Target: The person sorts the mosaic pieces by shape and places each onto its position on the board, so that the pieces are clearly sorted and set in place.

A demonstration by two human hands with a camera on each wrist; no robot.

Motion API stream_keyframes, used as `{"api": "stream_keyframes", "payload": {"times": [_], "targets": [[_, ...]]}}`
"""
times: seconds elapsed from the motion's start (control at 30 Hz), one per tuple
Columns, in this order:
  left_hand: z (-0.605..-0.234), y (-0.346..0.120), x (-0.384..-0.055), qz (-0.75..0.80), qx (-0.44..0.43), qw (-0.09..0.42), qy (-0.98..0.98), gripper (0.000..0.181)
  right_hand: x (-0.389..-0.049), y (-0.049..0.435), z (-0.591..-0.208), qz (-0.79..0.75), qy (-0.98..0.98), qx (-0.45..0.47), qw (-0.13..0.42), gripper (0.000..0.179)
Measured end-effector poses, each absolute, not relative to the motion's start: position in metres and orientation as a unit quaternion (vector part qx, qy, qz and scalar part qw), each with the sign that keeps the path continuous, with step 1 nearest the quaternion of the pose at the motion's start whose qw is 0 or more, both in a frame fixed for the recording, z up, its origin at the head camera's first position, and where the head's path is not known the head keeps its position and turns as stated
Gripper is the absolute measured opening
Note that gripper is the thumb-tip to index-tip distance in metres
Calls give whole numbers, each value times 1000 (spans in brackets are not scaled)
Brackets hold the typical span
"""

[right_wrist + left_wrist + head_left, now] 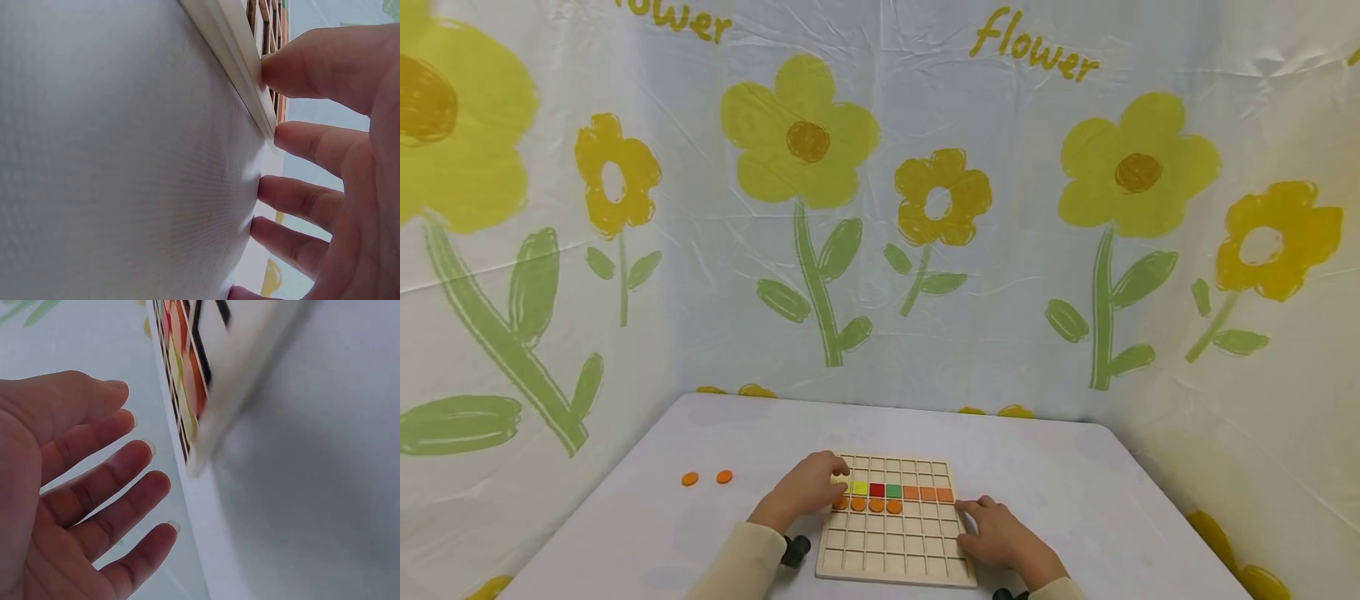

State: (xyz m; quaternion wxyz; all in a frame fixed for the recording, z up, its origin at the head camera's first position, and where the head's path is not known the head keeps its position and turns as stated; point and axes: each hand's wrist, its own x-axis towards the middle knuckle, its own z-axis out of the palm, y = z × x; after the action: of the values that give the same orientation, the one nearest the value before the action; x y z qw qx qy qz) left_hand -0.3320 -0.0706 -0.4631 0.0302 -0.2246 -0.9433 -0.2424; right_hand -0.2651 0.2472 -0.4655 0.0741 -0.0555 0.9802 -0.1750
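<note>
A wooden grid board (917, 546) lies on the table. One row of its cells holds colored square tiles: yellow (861, 488), red (877, 490), green (893, 491) and orange (928, 494). Several orange discs (876, 505) sit in the row just below. My left hand (808, 487) hovers at the board's left edge beside the yellow end, partly covering it; the left wrist view shows its fingers loosely extended and holding nothing. My right hand (1003, 537) touches the board's right edge with thumb and index finger, while its other fingertips (265, 187) rest on the table.
Two loose orange discs (690, 478) lie on the white table (625, 533) to the left of the board. A flower-printed curtain (880, 317) hangs behind the table and along both sides. Dark wrist devices (796, 550) show beside the sleeves.
</note>
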Motion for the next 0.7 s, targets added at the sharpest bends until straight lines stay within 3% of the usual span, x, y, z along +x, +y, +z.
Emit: {"api": "stream_keyframes", "payload": {"times": [0.7], "targets": [[-461,-136,-337,-184,-110,41,-976,26,-265,248,-465,-177,979,-61,75,51]]}}
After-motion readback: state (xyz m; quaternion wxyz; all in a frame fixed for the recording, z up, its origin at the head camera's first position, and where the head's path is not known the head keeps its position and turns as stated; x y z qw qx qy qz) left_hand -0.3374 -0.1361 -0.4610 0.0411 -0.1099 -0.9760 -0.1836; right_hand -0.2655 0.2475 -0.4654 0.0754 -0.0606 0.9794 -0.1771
